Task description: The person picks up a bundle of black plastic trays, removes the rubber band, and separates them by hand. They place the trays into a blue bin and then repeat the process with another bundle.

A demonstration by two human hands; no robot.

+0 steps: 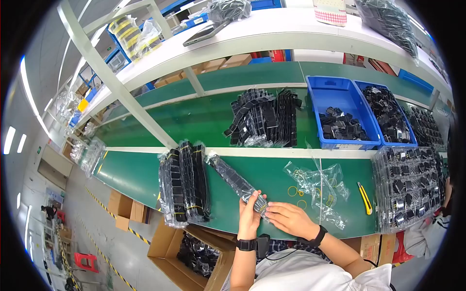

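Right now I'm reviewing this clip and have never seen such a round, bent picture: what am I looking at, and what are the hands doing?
This is one wide fisheye camera worn on a person's head, looking down, so straight edges curve. No machine: two bare hands work at a green bench. The left hand and right hand together hold the near end of a long clear strip of small black parts. Beside it stand banded stacks of similar strips. To the right lie yellow rubber bands, a clear bag, a yellow utility knife and a tray stack. Farther back sit two blue bins.
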